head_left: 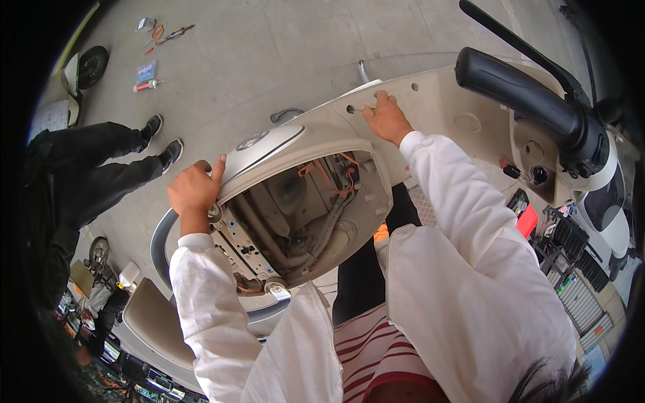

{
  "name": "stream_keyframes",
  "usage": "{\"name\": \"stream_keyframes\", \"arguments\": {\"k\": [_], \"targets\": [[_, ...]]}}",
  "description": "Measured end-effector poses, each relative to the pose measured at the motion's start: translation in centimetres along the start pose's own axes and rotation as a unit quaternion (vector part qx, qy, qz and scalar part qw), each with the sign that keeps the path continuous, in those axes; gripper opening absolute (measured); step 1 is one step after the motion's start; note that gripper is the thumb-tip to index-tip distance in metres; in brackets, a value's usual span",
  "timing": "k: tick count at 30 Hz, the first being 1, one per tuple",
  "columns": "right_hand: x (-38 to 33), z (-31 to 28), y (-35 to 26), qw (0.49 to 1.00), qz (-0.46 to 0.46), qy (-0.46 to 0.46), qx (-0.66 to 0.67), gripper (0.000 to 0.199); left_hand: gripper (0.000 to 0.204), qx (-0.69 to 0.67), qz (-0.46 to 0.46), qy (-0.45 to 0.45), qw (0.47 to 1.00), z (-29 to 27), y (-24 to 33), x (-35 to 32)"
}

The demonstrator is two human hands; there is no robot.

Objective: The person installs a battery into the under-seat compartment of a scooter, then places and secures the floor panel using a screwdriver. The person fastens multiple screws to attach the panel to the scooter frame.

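A cream scooter body (pixel 322 138) lies across the middle, its seat opening (pixel 295 215) uncovered so that orange wires and inner panels show. At the opening's left end, my left hand (pixel 195 188) grips the body's edge, thumb raised and fingers curled over the far side. Farther right, my right hand (pixel 388 119) is closed at the footboard panel, beside a small dark hole (pixel 351 109). A bit of something yellow shows at its fingertips; the fingers hide most of it. A second hole (pixel 414 87) lies to the right of that hand.
The handlebar grip (pixel 510 94) and brake lever (pixel 517 43) jut in at the upper right. A person in dark trousers (pixel 101 151) stands at the left. Scissors (pixel 158 32), a blue packet (pixel 146 71) and a tube (pixel 145 86) lie on the floor. The seat (pixel 158 322) is at lower left.
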State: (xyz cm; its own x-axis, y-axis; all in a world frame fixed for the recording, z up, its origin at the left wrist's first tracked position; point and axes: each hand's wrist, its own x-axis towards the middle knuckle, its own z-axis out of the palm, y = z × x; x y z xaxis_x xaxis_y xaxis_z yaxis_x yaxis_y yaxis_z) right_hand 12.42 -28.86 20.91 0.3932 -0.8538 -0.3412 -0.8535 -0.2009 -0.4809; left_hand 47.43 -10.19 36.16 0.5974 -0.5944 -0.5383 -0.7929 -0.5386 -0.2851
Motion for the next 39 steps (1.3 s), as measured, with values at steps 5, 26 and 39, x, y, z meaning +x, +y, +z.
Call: {"name": "stream_keyframes", "arguments": {"k": [5,26,39], "targets": [[0.5,0.2,-0.4,0.980,-0.123,-0.049,-0.148,0.038,0.067,-0.003,-0.001,-0.002,1.000,0.1,-0.1,0.0],[0.8,-0.7,-1.1,0.994,-0.001,-0.044,-0.098,0.042,0.069,-0.015,-0.001,-0.001,1.000,0.1,-0.2,-0.1],[1.0,-0.4,0.1,0.978,-0.157,-0.039,-0.135,0.042,0.071,-0.011,0.005,0.007,1.000,0.3,-0.3,0.0]]}}
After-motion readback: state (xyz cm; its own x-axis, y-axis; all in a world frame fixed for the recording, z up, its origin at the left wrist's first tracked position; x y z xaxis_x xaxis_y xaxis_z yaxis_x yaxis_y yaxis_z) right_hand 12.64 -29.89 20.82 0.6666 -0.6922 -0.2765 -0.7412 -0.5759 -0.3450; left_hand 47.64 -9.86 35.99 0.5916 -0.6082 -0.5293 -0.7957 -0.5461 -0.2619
